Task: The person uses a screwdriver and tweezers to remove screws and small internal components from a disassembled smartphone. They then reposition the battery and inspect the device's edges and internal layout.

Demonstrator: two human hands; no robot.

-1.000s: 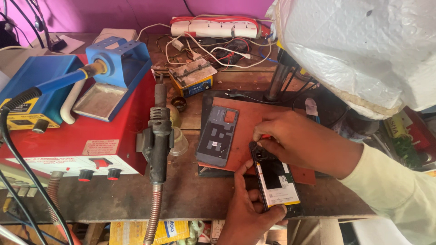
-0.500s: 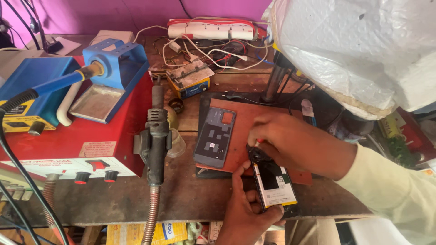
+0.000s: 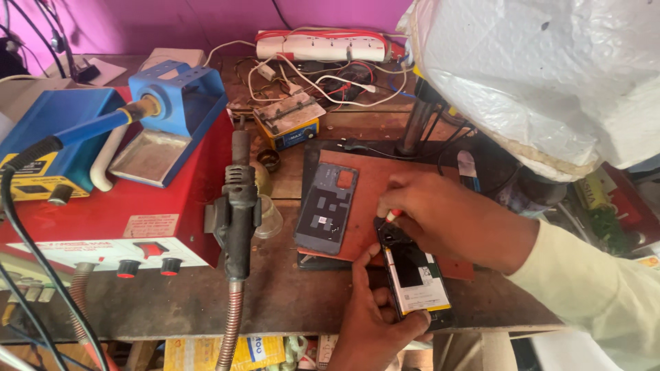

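We've got the opened black smartphone with its back removed (image 3: 414, 275) lying on the wooden bench at about five o'clock, its lower end overhanging the near edge. Our left hand (image 3: 375, 312) comes up from six o'clock, curled around the phone's lower edge, thumb along its left side, steadying it. Our right hand (image 3: 440, 216) is pinched shut on a small red-tipped tool (image 3: 392, 215), the tip down at the phone's top end near the camera.

We'd judge this phone light and stiff but fragile inside, its glassy edges slippery; best held by the side frame, away from the exposed battery.

At nine o'clock of it lies the detached dark grey back cover (image 3: 325, 208) on a reddish-brown work mat (image 3: 375, 185). Further out at ten o'clock, a blue metal stand with a shallow tray (image 3: 152, 154); whether that tray holds anything, we can't tell. A black hot-air handle (image 3: 237, 206) rests against the red station box (image 3: 124, 213).
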